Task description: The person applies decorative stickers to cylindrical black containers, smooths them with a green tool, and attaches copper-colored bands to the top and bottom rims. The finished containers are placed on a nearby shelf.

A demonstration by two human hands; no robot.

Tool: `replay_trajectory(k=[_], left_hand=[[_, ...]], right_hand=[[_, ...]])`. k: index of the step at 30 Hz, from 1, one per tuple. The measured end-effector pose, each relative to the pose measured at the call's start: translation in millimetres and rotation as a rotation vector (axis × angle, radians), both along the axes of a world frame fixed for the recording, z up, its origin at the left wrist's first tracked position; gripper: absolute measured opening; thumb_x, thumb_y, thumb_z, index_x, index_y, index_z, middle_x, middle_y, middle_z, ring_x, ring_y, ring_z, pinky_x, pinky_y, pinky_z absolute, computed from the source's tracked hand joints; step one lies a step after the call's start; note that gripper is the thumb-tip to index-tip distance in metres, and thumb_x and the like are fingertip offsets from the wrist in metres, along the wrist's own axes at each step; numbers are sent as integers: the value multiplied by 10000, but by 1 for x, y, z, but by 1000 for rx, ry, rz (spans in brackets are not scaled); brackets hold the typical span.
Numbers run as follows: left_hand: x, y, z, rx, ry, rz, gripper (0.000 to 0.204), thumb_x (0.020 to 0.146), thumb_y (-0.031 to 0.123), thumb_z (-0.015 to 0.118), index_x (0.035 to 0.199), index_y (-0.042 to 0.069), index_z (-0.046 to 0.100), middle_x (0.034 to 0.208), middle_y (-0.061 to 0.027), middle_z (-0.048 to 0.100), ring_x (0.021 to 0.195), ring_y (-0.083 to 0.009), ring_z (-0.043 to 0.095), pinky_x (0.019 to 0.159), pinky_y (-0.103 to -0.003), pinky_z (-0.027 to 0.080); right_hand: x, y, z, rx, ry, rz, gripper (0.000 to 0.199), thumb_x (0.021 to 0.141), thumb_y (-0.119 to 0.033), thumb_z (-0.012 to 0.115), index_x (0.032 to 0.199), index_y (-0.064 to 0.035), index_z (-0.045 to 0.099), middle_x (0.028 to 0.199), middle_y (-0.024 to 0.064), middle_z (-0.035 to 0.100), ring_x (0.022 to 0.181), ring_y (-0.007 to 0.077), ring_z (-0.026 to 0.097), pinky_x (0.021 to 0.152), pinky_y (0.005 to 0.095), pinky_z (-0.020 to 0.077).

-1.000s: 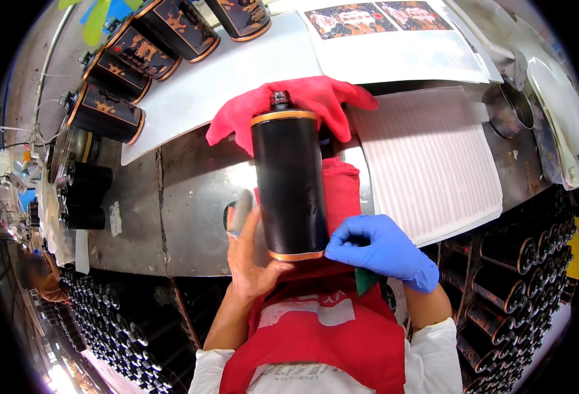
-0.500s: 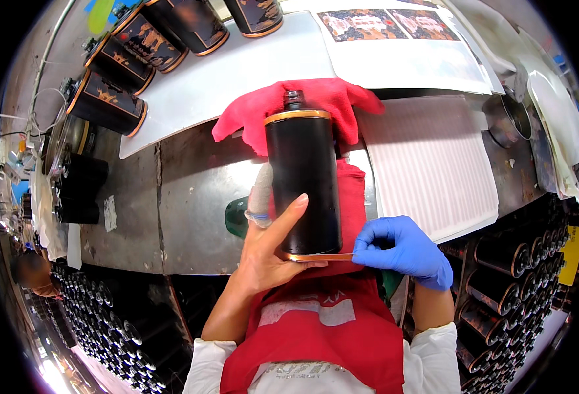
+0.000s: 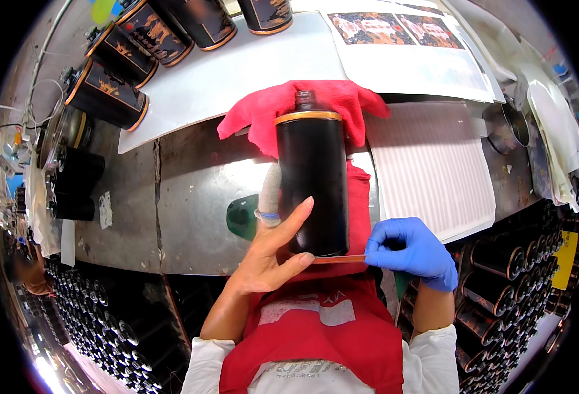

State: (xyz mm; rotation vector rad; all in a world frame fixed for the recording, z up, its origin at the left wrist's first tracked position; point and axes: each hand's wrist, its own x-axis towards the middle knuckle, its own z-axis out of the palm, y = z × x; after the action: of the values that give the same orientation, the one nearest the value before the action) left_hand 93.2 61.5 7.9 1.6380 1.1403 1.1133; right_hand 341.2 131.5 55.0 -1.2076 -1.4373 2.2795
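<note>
A plain black bottle (image 3: pixel 313 164) with a gold band near its shoulder lies with its neck pointing away, on red cloth (image 3: pixel 253 118). My left hand (image 3: pixel 270 259) grips its near left side, the thumb lying by the base. One finger wears a grey cover with a blue band and rests along the bottle's side. At the base runs a thin copper-coloured strip (image 3: pixel 339 259). My right hand (image 3: pixel 411 253), in a blue glove, pinches the strip's right end between thumb and finger. The strip's left end is hidden by my left thumb.
Several decorated black bottles (image 3: pixel 106 92) stand on a white sheet at the back left. A dark green piece (image 3: pixel 242 217) lies left of my bottle. Striped paper (image 3: pixel 434 164) and printed sheets (image 3: pixel 401 65) are on the right. Racks of black bottles (image 3: pixel 106 315) fill both sides below the table.
My left thumb has moved down and right onto the base edge. The strip's right end now stands slightly away from the base. The view has shifted a little.
</note>
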Motion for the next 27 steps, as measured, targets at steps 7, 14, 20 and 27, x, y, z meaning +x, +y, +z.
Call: replay_trajectory(k=[7, 14, 20, 27], left_hand=[[2, -2, 2, -16, 44, 18, 628, 751, 126, 625, 1345, 85, 425, 1488, -239, -17, 1387, -348, -9, 1087, -411, 16], [4, -1, 2, 2, 38, 20, 650, 741, 143, 642, 1347, 75, 418, 1486, -242, -8, 1386, -355, 2, 1088, -408, 22], [13, -3, 2, 47, 80, 82, 776, 691, 198, 701, 1361, 10, 359, 1470, -246, 97, 1379, -359, 62, 1092, -419, 57], [50, -3, 42, 252, 795, 138, 769, 641, 357, 770, 1299, 95, 470, 1354, -302, 308, 1291, -482, 213, 1006, -617, 120]], right_hand=[[-1, 1, -1, -35, -6, -15, 109, 779, -77, 681, 825, 8, 630, 759, 27, 609, 725, 82, 567, 670, 223, 463], [-2, 3, -13, -24, -35, -37, 131, 779, -114, 684, 820, 0, 636, 739, 13, 600, 702, 74, 550, 649, 215, 451], [-7, 3, -27, 6, -57, -32, 152, 784, -148, 679, 811, -3, 642, 722, -1, 587, 690, 59, 526, 630, 203, 433], [-10, 4, -43, 72, -16, -9, 163, 800, -157, 669, 817, 2, 640, 731, -3, 590, 692, 56, 517, 637, 211, 432]])
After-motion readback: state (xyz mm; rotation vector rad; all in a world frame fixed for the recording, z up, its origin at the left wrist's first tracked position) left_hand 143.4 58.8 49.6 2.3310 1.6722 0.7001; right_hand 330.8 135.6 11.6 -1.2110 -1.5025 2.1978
